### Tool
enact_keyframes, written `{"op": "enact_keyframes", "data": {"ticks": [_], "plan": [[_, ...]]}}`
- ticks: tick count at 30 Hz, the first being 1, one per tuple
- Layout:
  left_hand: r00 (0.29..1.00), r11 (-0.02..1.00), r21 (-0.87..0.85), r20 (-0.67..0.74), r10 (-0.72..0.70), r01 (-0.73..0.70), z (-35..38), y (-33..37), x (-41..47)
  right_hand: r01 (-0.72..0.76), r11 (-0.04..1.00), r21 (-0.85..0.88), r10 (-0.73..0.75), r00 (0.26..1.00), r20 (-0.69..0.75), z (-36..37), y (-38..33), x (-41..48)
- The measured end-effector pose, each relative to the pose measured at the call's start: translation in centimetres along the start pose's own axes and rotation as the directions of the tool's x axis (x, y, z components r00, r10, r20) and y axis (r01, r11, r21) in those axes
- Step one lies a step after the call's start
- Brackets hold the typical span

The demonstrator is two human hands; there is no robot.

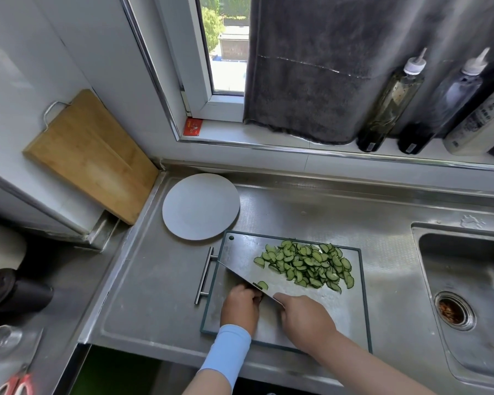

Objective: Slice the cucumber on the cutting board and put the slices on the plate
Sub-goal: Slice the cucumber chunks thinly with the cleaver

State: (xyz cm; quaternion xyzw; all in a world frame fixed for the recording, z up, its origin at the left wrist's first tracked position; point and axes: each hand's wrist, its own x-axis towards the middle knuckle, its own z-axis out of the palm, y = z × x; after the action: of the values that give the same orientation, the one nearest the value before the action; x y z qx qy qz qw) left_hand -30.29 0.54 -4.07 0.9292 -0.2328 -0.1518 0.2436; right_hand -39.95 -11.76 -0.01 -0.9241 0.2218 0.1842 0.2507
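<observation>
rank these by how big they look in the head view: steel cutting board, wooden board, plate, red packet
1. steel cutting board, though it is nearest the camera
2. wooden board
3. plate
4. red packet

Daylight enters a narrow window [226, 52] at upper centre, grey curtain [325, 67] beside it. Bottles [391, 104] line the sill [228, 129] at upper right. Steel worktop [325, 206] below, sink [468, 269] at right; wooden board [89, 155] leans at left.

Your blue-sleeved left hand [241, 307] curls its fingers down; your bare right hand [305, 316] beside it grips a broad steel knife [240, 276].
</observation>
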Motion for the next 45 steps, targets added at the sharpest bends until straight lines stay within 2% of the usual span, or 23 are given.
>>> {"op": "enact_keyframes", "data": {"ticks": [16, 29, 38, 45], "plan": [[0.999, 1.0, -0.013, -0.027, 0.016, -0.017, 0.4, -0.6, -0.1, 0.028, 1.0, 0.01, -0.027, 0.998, -0.059, 0.1, 2.4, -3.0], [0.999, 1.0, -0.026, -0.032, 0.01, -0.011, 1.5, -1.3, 0.2, 0.011, 0.999, 0.053, -0.011, 1.0, 0.01, -0.2, 0.7, -0.6], [0.999, 0.998, -0.058, -0.04, -0.005, 0.003, 1.4, -1.2, 0.0, 0.016, 1.0, 0.013, -0.016, 1.0, 0.001, -0.1, 0.1, -0.3], [0.993, 0.994, 0.022, -0.055, 0.107, -0.106, 0.0, -0.3, 0.0, 0.029, 0.999, 0.015, -0.028, 0.998, -0.053, -0.1, 1.5, -3.1]]}}
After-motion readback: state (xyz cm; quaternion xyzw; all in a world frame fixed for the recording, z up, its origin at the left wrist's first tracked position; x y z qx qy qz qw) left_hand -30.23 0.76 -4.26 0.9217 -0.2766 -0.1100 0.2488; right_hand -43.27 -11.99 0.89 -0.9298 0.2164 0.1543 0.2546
